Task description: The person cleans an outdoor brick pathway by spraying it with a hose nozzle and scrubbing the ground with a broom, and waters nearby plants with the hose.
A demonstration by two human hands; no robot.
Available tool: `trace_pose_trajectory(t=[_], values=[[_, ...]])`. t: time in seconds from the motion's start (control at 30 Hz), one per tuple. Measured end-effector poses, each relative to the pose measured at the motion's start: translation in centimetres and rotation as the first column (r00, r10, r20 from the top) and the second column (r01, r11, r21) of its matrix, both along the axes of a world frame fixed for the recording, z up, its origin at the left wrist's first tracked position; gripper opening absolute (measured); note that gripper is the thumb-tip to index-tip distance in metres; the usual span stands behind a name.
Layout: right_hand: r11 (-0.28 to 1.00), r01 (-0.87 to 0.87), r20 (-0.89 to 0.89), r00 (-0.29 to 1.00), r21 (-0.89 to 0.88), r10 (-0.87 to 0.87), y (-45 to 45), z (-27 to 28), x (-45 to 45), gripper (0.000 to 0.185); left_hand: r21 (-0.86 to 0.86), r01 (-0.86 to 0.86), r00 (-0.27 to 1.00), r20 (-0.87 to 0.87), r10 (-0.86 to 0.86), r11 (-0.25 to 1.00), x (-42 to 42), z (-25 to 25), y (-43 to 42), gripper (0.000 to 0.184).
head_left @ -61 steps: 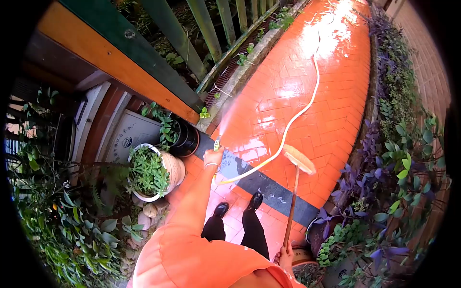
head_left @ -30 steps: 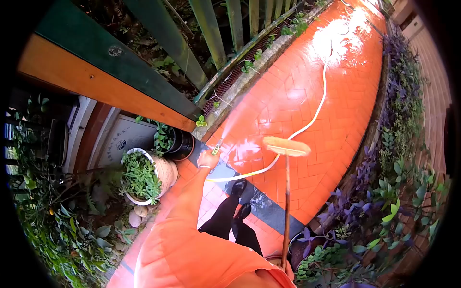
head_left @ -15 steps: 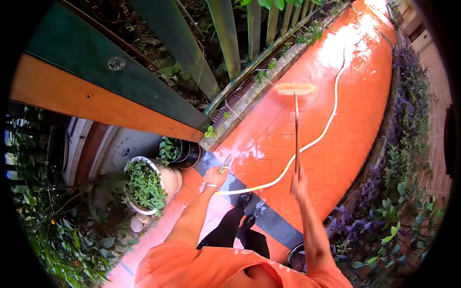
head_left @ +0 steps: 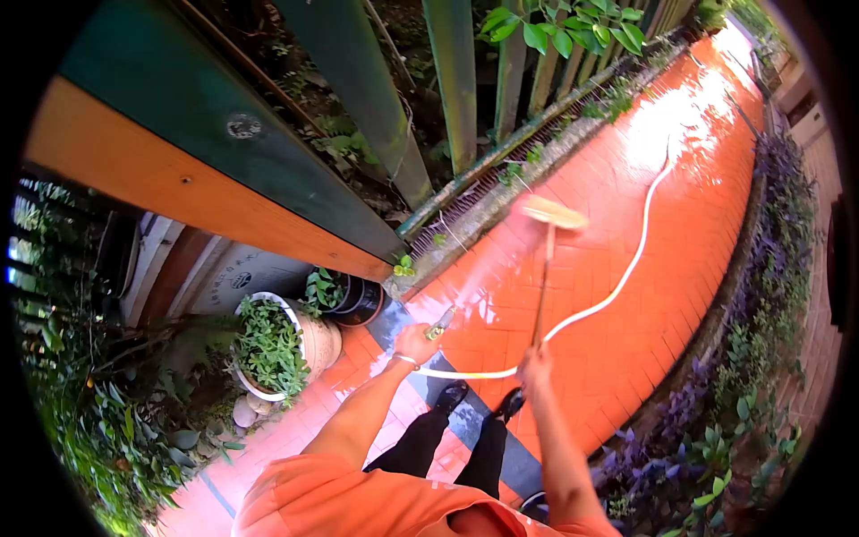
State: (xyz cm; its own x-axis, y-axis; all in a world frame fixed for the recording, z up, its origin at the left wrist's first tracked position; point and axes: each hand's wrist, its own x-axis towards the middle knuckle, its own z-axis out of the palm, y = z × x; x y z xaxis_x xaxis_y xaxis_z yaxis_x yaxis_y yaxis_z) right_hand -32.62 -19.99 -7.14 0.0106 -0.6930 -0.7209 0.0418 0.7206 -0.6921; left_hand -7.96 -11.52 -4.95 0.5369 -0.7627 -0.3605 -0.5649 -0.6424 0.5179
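My left hand [head_left: 415,344] is closed around a hose nozzle [head_left: 440,324] that sprays water up and to the right over the wet tiles. From that hand the pale hose [head_left: 614,294] curves across the floor toward the sunlit far end. My right hand [head_left: 536,369] grips the wooden handle of a push broom [head_left: 544,291]. The broom's light bristle head [head_left: 555,213], slightly smeared by motion, lies on the orange tiled floor [head_left: 608,358] near the kerb.
A green and orange post [head_left: 224,192] slants in from the upper left, beside green fence slats [head_left: 452,85]. Potted plants [head_left: 309,340] stand on the left. Purple-leaved plants [head_left: 707,358] edge the path on the right. A dark tile strip [head_left: 470,416] lies by my shoes.
The broom head has swung down and tilted, and my right hand has come lower and left. The nozzle has shifted slightly right, its spray now clearly visible. My feet have moved apart.
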Motion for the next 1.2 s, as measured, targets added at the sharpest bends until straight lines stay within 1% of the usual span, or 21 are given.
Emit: trace_pose_trajectory(t=[0.07,0.17,0.2,0.23,0.3,0.37,0.4,0.43,0.47,0.53,0.6,0.67,0.73,0.83,0.9,1.0,1.03,1.07,1.1,1.13,1.2], values=[[1.000,-0.008,0.017,1.000,-0.024,0.008,-8.1,0.7,1.0,0.008,-0.024,-0.016,0.999,0.045,0.017,1.000,0.2,0.4,0.5,0.030],[0.981,-0.117,-0.118,0.988,-0.153,0.099,-10.8,3.3,-1.1,0.014,-0.053,-0.010,0.999,0.031,0.012,0.999,-0.5,1.1,1.7,0.029],[0.947,-0.167,-0.092,0.985,-0.275,0.147,-8.5,1.0,-3.5,0.054,-0.060,-0.013,0.999,0.044,0.016,0.998,-0.5,0.6,2.2,0.030],[0.925,-0.225,-0.107,0.974,-0.306,0.202,-4.9,1.3,-5.5,0.055,-0.074,-0.021,0.999,0.048,0.025,0.997,-0.7,0.4,2.2,0.031],[0.907,-0.309,-0.268,0.935,-0.287,0.234,4.2,3.7,-9.1,0.053,-0.033,-0.048,0.999,-0.006,0.048,0.998,-1.3,0.9,1.4,0.032],[0.934,-0.270,-0.189,0.955,-0.235,0.229,12.9,6.2,-11.7,0.056,0.145,-0.065,0.995,-0.065,0.075,0.987,-1.6,1.6,1.8,0.032],[0.924,-0.310,-0.196,0.943,-0.225,0.269,16.8,6.1,-13.0,0.056,0.130,-0.070,0.995,-0.067,0.079,0.989,-2.0,1.7,1.7,0.031],[0.960,-0.269,-0.192,0.949,-0.074,0.251,18.9,7.3,-12.5,0.056,0.126,-0.095,0.993,-0.062,0.103,0.987,-2.1,1.4,1.4,0.031],[0.970,-0.212,-0.102,0.969,0.119,0.225,17.0,11.1,-10.3,0.056,0.115,-0.029,0.997,-0.069,0.037,0.993,-2.3,0.8,1.3,0.031],[0.961,-0.220,-0.052,0.971,0.165,0.231,13.0,12.0,-7.7,0.056,0.059,0.022,0.998,-0.055,-0.019,0.998,-3.4,1.9,1.1,0.030],[0.975,-0.055,0.078,0.996,0.213,0.039,9.7,4.0,-8.6,0.048,0.027,0.010,0.999,-0.040,-0.009,1.000,-3.4,0.6,0.8,0.030],[0.985,-0.100,0.100,0.991,0.137,0.087,1.3,5.0,-5.3,0.010,-0.002,0.031,0.998,-0.062,-0.031,1.000,-3.7,0.5,0.9,0.028],[0.988,-0.084,0.109,0.991,0.126,0.071,-6.6,2.6,-3.7,0.007,0.001,0.018,0.998,-0.058,-0.018,1.000,-3.4,0.0,1.0,0.028],[0.994,-0.104,0.042,0.994,0.046,0.102,-11.4,1.8,-4.1,0.025,-0.043,-0.016,0.996,-0.086,0.012,0.999,-3.3,1.7,1.2,0.028],[0.953,-0.294,-0.072,0.955,-0.077,0.288,-9.5,2.2,-5.9,0.033,-0.100,-0.051,0.994,-0.105,0.041,0.994,-2.5,1.9,1.8,0.028],[0.954,-0.292,-0.069,0.955,-0.069,0.287,2.8,5.9,-9.7,0.053,-0.132,-0.084,0.996,-0.006,0.084,0.988,-2.8,-3.0,3.9,0.028],[0.957,-0.289,-0.100,0.954,-0.033,0.284,6.9,5.7,-11.6,0.055,-0.145,-0.066,0.998,-0.010,0.065,0.987,-2.9,-2.3,4.1,0.028],[0.950,-0.311,-0.142,0.942,-0.038,0.303,10.1,7.4,-11.5,0.054,-0.039,-0.081,0.992,-0.097,0.077,0.996,-2.8,-0.7,4.2,0.028],[0.954,-0.287,-0.075,0.953,0.081,0.293,12.4,6.6,-12.7,0.055,0.063,-0.085,0.981,-0.171,0.094,0.994,-2.4,0.2,3.9,0.031],[0.943,-0.271,-0.003,0.961,0.191,0.276,13.8,5.2,-13.4,0.056,0.049,-0.066,0.986,-0.152,0.073,0.997,-2.4,-0.2,3.8,0.031],[0.961,-0.217,-0.010,0.975,0.174,0.222,12.9,4.6,-10.6,0.046,0.079,0.002,0.992,-0.127,0.008,0.997,-3.0,-0.1,3.5,0.030]])
